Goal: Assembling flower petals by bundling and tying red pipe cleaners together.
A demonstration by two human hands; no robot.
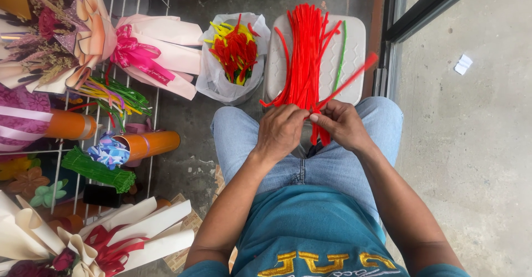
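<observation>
Two orange tubes lie on a white wire rack (105,11) at the far left: one tube (69,125) is half hidden under purple wrapping, the other tube (148,144) has a blue and white patterned wad (109,151) stuffed in its mouth. Below them lies a bundle of fuzzy green stems (94,169); above, a loose spray of green, yellow and pink stems (113,97). A pale pink paper cone bouquet (166,52) tied with a magenta ribbon rests at the rack's upper edge, and cream paper cones (138,230) with red ribbon fill the lower left corner.

Further right, one clear plastic bag (213,77) stands open on the concrete floor, holding a mass of short red and yellow fuzzy pieces (235,49); their count is beyond telling.

Next to it a white perforated plastic stool (354,44) carries a thick sheaf of long red pipe cleaners (305,49), with a single green pipe cleaner (339,61) lying along its right side.

Over the person's denim-clad knees, the left hand (280,133) is curled closed, fingertips pinched on the lower end of the red sheaf. The right hand (343,124) is likewise closed, thumb and forefinger nipping one red pipe cleaner (352,77) that slants up and right, blurred; whether it is a single strand or two I cannot say for sure. The two hands nearly touch.

At the far right, one small crumpled white scrap (463,64) lies on bare grey concrete beyond a dark door track (388,61).
</observation>
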